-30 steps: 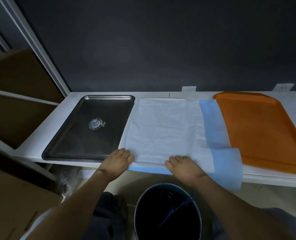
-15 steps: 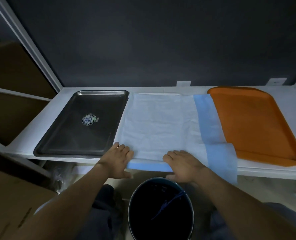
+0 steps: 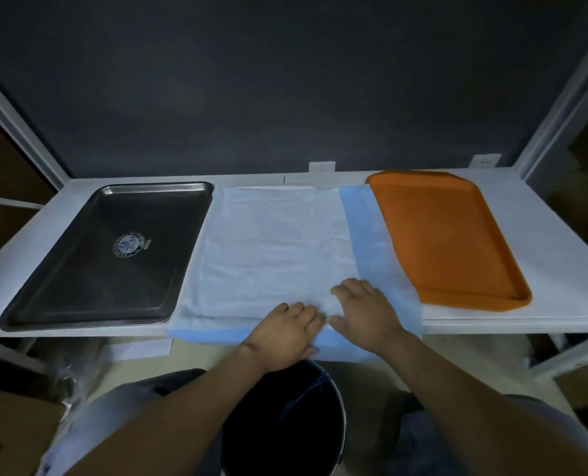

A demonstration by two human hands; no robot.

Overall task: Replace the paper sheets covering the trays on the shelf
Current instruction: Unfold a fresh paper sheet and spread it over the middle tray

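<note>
A white paper sheet lies over the middle tray on the white shelf, its blue underside showing along the right side and the front edge. My left hand and my right hand rest flat on the sheet's front edge, side by side and nearly touching, fingers straight. A bare steel tray with a round sticker sits to the left. A bare orange tray sits to the right, its left edge beside the blue strip.
A round dark bin stands on the floor just below my hands. Cardboard boxes sit at the lower left. White shelf posts rise at both sides and a dark wall stands behind.
My left hand has slid right along the sheet's front edge and now lies beside my right hand. The view has shifted slightly to the right.
</note>
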